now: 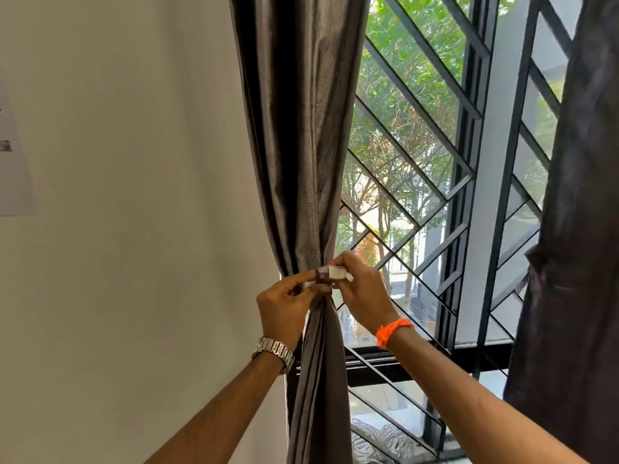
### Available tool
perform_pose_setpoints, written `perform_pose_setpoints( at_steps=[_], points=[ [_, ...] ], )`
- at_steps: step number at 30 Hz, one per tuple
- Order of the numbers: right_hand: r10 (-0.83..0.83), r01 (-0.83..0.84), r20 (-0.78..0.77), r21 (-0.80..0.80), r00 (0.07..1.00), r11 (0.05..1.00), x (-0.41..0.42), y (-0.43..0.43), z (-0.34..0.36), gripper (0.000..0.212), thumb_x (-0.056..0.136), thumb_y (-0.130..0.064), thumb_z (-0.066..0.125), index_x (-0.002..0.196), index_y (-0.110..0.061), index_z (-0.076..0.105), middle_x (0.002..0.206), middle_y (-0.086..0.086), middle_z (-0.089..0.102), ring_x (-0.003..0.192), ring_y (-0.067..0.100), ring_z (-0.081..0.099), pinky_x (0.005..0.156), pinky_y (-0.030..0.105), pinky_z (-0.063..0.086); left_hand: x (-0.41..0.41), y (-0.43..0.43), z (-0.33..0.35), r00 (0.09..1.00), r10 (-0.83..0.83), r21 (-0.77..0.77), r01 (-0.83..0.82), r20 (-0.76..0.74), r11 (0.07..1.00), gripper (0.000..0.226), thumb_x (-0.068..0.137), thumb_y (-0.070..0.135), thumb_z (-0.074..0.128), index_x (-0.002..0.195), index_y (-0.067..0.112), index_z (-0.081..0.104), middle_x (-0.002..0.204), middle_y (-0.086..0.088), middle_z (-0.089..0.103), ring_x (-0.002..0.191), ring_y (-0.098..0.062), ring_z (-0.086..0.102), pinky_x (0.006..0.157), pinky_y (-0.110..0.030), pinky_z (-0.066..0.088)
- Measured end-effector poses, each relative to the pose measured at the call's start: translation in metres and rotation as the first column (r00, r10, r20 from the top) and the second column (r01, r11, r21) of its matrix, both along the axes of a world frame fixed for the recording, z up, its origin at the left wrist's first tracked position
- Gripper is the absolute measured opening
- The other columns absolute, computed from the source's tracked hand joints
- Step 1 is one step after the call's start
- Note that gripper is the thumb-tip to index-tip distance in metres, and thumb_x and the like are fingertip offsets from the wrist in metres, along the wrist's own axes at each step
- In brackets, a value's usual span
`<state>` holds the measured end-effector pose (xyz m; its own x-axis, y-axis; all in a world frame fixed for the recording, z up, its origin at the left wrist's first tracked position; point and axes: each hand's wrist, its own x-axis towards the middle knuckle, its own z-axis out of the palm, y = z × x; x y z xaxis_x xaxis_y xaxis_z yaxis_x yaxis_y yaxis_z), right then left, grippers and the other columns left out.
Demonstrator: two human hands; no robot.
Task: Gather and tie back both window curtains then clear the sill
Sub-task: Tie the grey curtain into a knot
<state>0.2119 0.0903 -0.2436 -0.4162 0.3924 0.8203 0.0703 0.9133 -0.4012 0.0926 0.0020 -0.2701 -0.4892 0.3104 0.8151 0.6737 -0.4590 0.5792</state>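
The left curtain [301,128], grey and shiny, hangs beside the window and is bunched into a narrow waist. A tie-back band [330,273] with white ends wraps that waist. My left hand [284,309], with a metal watch on its wrist, pinches one end of the band. My right hand [363,293], with an orange thread on its wrist, holds the other white end against it. The right curtain [569,262], dark, hangs at the frame's right edge, cinched at mid-height. The sill itself is mostly hidden behind my arms.
A black window grille [435,182] with diagonal bars fills the opening, trees outside. A white wall [134,229] lies left of the curtain, with a paper sheet [10,169] stuck on it. Coiled grey cable or rope [378,440] lies low by the window.
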Motion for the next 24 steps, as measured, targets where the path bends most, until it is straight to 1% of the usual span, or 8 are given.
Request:
perform_pose_setpoints(
  at_steps=[3, 6, 10, 12, 15, 19, 22, 24],
  points=[
    [-0.025, 0.021, 0.055, 0.083, 0.998, 0.996, -0.004, 0.005, 0.007, 0.013, 0.092, 0.000, 0.058, 0.096, -0.011, 0.051, 0.082, 0.006, 0.065, 0.060, 0.005, 0.055, 0.055, 0.009, 0.044, -0.007, 0.000, 0.001, 1.000, 0.000, -0.125, 0.000, 0.003, 0.992, 0.022, 0.066, 0.024, 0.086, 0.085, 0.018, 0.076, 0.075, 0.010, 0.073, 0.069, -0.003, 0.068, 0.069, -0.023, 0.059],
    [-0.020, 0.005, 0.096, 0.154, 0.995, 0.988, -0.007, 0.012, 0.014, 0.007, 0.097, -0.008, 0.054, 0.102, -0.010, 0.050, 0.077, 0.006, 0.065, 0.055, 0.008, 0.055, 0.048, 0.009, 0.042, -0.013, 0.002, 0.011, 0.989, 0.023, -0.295, -0.066, -0.146, 0.953, 0.027, 0.070, 0.037, 0.083, 0.073, 0.019, 0.063, 0.070, 0.010, 0.068, 0.061, -0.007, 0.064, 0.061, -0.023, 0.055],
    [-0.113, 0.077, 0.142, 0.240, 0.983, 0.968, -0.015, 0.016, 0.015, 0.012, 0.099, -0.026, 0.049, 0.104, -0.016, 0.046, 0.064, 0.003, 0.058, 0.046, 0.018, 0.054, 0.042, 0.032, 0.048, -0.017, -0.002, 0.029, 0.873, 0.101, -0.423, -0.330, -0.478, 0.844, 0.035, 0.068, 0.051, 0.079, 0.072, 0.028, 0.053, 0.066, 0.014, 0.057, 0.057, -0.006, 0.049, 0.055, -0.009, 0.031],
    [-0.205, 0.150, 0.189, 0.271, 0.960, 0.951, -0.019, 0.020, 0.014, 0.017, 0.100, -0.032, 0.046, 0.107, -0.016, 0.047, 0.062, 0.003, 0.055, 0.045, 0.022, 0.051, 0.041, 0.037, 0.049, -0.018, -0.003, 0.034, 0.799, 0.119, -0.415, -0.426, -0.590, 0.804, 0.033, 0.069, 0.050, 0.079, 0.074, 0.026, 0.057, 0.071, 0.010, 0.064, 0.060, -0.009, 0.052, 0.058, -0.014, 0.033],
    [-0.262, 0.175, 0.328, 0.272, 0.908, 0.946, -0.023, 0.023, 0.017, 0.018, 0.096, -0.038, 0.036, 0.108, -0.025, 0.038, 0.067, 0.012, 0.056, 0.053, 0.032, 0.054, 0.048, 0.044, 0.049, -0.015, -0.001, 0.044, 0.770, 0.074, -0.419, -0.423, -0.634, 0.803, 0.020, 0.072, 0.034, 0.078, 0.076, 0.021, 0.064, 0.077, 0.002, 0.071, 0.069, -0.020, 0.063, 0.062, -0.022, 0.039],
    [-0.248, 0.199, 0.424, 0.156, 0.871, 0.967, -0.030, 0.028, 0.017, 0.014, 0.097, -0.028, 0.047, 0.110, -0.025, 0.041, 0.070, 0.012, 0.054, 0.059, 0.034, 0.055, 0.052, 0.042, 0.044, -0.010, 0.000, 0.042, 0.722, 0.140, -0.318, -0.459, -0.678, 0.830, 0.013, 0.077, 0.021, 0.073, 0.075, 0.018, 0.060, 0.068, -0.003, 0.068, 0.062, -0.027, 0.063, 0.055, -0.023, 0.032],
    [-0.167, 0.174, 0.442, 0.026, 0.881, 0.984, -0.034, 0.029, 0.018, 0.013, 0.095, -0.023, 0.050, 0.106, -0.029, 0.044, 0.075, 0.012, 0.063, 0.058, 0.033, 0.062, 0.053, 0.049, 0.055, -0.007, -0.002, 0.029, 0.664, 0.228, -0.177, -0.484, -0.712, 0.857, 0.026, 0.075, 0.016, 0.078, 0.098, 0.014, 0.066, 0.062, 0.000, 0.066, 0.049, -0.020, 0.061, 0.048, -0.019, 0.031],
    [-0.150, 0.205, 0.443, -0.079, 0.884, 0.975, -0.039, 0.030, 0.023, 0.022, 0.086, -0.024, 0.060, 0.098, -0.030, 0.042, 0.076, 0.010, 0.066, 0.060, 0.031, 0.065, 0.056, 0.049, 0.057, -0.007, 0.000, 0.020, 0.656, 0.243, -0.176, -0.506, -0.715, 0.845, 0.040, 0.074, 0.015, 0.079, 0.112, 0.015, 0.066, 0.065, 0.000, 0.068, 0.049, -0.019, 0.062, 0.044, -0.021, 0.039]
  ],
)
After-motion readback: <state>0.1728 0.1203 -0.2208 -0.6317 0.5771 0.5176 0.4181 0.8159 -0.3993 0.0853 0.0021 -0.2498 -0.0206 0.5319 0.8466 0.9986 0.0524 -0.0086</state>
